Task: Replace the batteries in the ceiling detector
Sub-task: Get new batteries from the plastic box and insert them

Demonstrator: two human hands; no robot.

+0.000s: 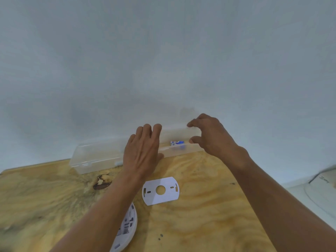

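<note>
The ceiling detector (pixel 125 230) is a round white disc lying back-up on the wooden table (pixel 200 224), half hidden under the left forearm. One flat white mounting plate (pixel 161 190) lies just beyond it. Farther back, one clear plastic box (pixel 94 157) holds blue-labelled batteries (pixel 177 142), blurred beyond counting. The left hand (pixel 141 151) presses flat on the box; the right hand (pixel 209 135) pinches its raised lid (pixel 174 130).

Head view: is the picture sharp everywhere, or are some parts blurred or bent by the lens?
Head view: the mounting plate is fairly sharp; the right hand and clear plastic box look soft, the label on the batteries unreadable; the tabletop edge curves from wide-angle distortion; lighting is even, without glare.
</note>
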